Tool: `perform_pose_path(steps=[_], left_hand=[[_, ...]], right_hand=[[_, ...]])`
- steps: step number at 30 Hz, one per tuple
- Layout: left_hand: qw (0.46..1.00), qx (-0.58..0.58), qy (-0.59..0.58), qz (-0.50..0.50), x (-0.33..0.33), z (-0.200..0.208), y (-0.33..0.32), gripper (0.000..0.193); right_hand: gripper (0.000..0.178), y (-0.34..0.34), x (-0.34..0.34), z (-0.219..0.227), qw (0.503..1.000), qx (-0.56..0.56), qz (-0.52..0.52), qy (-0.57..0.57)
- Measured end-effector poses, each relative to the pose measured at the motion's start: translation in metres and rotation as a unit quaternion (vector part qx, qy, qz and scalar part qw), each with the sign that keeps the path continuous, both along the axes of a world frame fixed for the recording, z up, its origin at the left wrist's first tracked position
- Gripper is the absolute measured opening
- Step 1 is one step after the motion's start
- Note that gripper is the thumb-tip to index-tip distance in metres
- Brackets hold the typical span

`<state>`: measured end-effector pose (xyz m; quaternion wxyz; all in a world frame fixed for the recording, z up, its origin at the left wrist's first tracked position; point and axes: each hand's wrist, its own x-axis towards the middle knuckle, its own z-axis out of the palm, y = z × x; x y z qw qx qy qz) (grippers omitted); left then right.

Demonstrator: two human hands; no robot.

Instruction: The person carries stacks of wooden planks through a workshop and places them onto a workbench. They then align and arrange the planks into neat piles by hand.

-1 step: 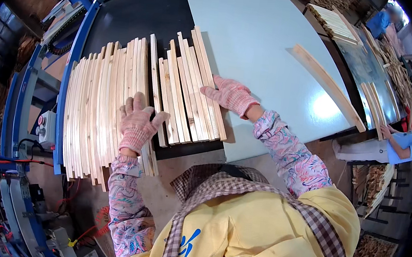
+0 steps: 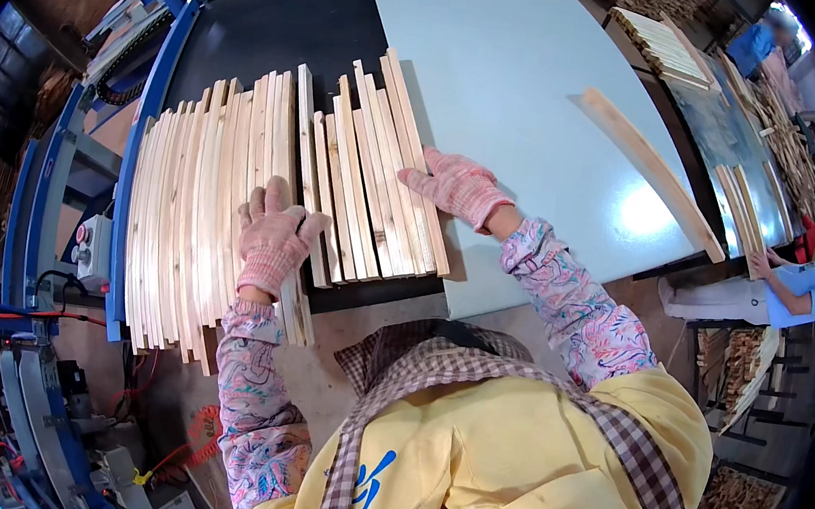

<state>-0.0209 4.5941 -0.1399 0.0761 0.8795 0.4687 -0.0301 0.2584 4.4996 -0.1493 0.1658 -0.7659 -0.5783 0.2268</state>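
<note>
Two groups of pale wooden slats (image 2: pixel 183 221) lie side by side on the black surface (image 2: pixel 283 18), their lengths running away from the person. The slats of the left group are packed closely; several of their near ends project past the near edge of the surface. The right-hand group (image 2: pixel 379 192) leans slightly, and strips of black show between some of its pieces. Far ends are uneven in both groups.

The left hand (image 2: pixel 275 238), in a pink knitted glove, is palm down with its fingers spread, resting over the right part of the left group. The right hand (image 2: pixel 456 186), gloved alike, is extended at the outer side of the right-hand group, thumb over the outermost slat and fingers apart from the thumb.

A separate slat (image 2: pixel 650 171) lies obliquely on the pale blue surface (image 2: pixel 508 56) adjoining at the right. A blue metal frame (image 2: pixel 156 144) borders the left group; a grey control box (image 2: pixel 93 251) with a red button stands just beyond it.

At far right, a co-worker in a light blue shirt (image 2: pixel 803 286) has a hand at slats (image 2: pixel 738 210) on another surface (image 2: pixel 723 134). Below, a dark rack appears to contain stacked wood pieces (image 2: pixel 739 364), though distortion there limits inspection.
</note>
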Motion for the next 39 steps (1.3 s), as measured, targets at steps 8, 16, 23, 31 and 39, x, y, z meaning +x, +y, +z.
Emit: perform_pose_path(steps=[8,16,23,31,39], left_hand=[[0.984,0.079,-0.099,0.128,-0.002,0.006,-0.011,0.033],[0.753,-0.143,-0.632,0.117,-0.064,0.061,-0.068,0.036],[0.759,-0.149,-0.618,0.138,-0.031,0.055,-0.090,0.030],[0.940,0.038,-0.307,-0.145,0.067,0.027,-0.097,0.041],[0.880,-0.128,-0.447,-0.094,0.062,0.056,-0.141,0.044]], right_hand=[[0.056,0.001,-0.015,0.008,0.998,-0.051,-0.046,0.001],[0.053,0.020,-0.036,-0.006,0.998,0.036,-0.013,0.047],[0.047,0.024,-0.033,0.026,0.999,0.006,-0.035,-0.009],[0.051,-0.014,-0.029,0.012,0.897,0.283,-0.069,0.333],[0.036,0.006,-0.020,0.018,0.999,0.030,0.036,-0.020]])
